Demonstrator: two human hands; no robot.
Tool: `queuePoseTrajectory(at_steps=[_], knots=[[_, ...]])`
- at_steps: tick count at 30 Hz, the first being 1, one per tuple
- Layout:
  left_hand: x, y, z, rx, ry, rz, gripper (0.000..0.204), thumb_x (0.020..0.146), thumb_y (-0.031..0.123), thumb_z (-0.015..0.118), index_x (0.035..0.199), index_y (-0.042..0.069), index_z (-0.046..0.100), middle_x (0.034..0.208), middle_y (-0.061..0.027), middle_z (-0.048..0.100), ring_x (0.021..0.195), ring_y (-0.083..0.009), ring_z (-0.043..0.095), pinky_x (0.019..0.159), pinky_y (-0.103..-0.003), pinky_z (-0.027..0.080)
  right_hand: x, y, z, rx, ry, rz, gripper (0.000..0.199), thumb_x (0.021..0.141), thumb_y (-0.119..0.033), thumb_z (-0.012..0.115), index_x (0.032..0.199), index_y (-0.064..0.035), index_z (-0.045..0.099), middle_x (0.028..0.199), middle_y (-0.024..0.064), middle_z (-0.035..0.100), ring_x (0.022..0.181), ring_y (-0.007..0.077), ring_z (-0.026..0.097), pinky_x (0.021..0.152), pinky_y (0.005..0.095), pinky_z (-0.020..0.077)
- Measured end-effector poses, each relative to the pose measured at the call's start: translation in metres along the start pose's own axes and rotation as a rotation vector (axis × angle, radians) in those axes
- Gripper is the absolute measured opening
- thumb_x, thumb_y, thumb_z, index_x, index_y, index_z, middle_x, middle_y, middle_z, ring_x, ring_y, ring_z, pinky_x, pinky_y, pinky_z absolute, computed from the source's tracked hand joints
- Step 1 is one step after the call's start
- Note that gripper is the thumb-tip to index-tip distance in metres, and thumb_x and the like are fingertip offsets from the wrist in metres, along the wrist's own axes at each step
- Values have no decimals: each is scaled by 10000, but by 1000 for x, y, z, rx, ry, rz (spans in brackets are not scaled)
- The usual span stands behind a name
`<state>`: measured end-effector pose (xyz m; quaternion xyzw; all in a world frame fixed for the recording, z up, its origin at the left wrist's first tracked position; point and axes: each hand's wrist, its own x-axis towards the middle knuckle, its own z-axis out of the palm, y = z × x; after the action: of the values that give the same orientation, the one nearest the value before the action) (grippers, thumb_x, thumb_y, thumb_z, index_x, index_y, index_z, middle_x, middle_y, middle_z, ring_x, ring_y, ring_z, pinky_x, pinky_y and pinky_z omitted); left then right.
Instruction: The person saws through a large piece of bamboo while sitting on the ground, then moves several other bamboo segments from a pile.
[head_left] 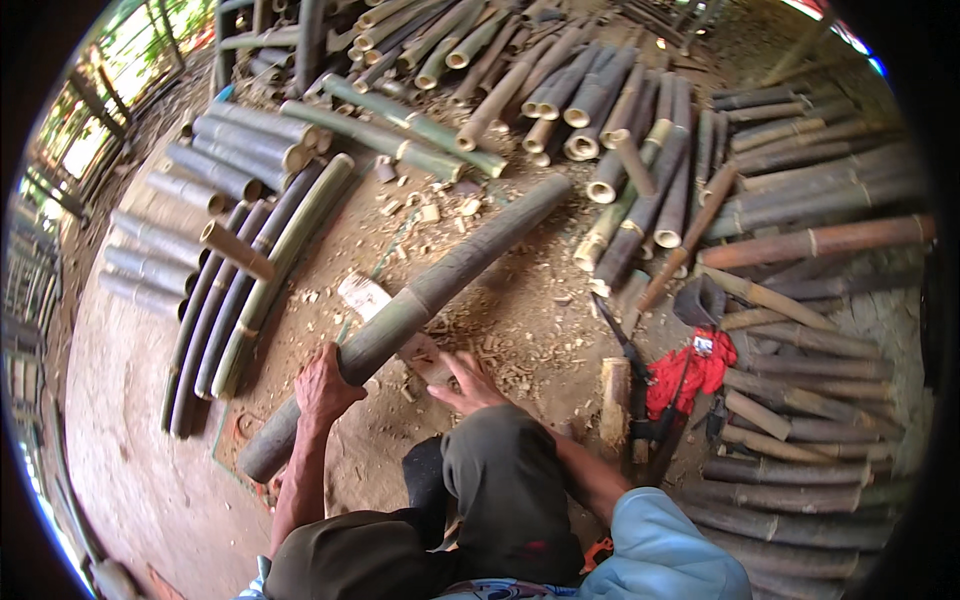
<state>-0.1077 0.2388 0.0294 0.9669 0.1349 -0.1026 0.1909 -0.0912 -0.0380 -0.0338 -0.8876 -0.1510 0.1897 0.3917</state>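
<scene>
A seated person's left hand is wrapped around a long bamboo pole slanting over the chip-strewn dirt floor; the right hand, fingers spread, rests just beside it. The pole looks stiff, heavy and smooth, best gripped mid-length

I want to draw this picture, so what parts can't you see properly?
Head view only:
- Right hand: its fingertips blur among the wood chips, so what it touches is unclear.
- Long bamboo pole: the left hand wraps it, hiding that stretch.
- Dark tools under the red cloth: partly covered, kind unclear.
- Bamboo stacks: cut off by the round black rim.
</scene>
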Motion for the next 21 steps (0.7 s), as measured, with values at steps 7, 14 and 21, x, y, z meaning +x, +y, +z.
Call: queuePoseTrajectory(at_steps=[7,14,21], knots=[[-4,-9,13,88,-24,79,951,568,333,915,1360,78,454,1344,-192,528,1255,-382,509,1045,-500,423,-181,19,-62,1240,-188,595,557,1092,-423,395,1507,-54,434,1486,83,498,1334,174,483,1135,323,377],[24,-2,-84,312,-411,350,1056,644,475,911,1501,129,399,1501,-249,422,1392,-418,402,1136,-498,377,-264,22,-80,411,-195,314,505,1076,-365,419,1422,-14,528,1268,125,672,1133,174,622,997,330,460],[89,55,-139,189,-396,469,793,716,397,889,1333,17,566,1280,-213,631,1195,-346,610,1016,-429,486,-312,74,-84,207,480,406,323,933,-144,502,1204,-9,615,1196,235,618,1078,374,625,957,417,487]])
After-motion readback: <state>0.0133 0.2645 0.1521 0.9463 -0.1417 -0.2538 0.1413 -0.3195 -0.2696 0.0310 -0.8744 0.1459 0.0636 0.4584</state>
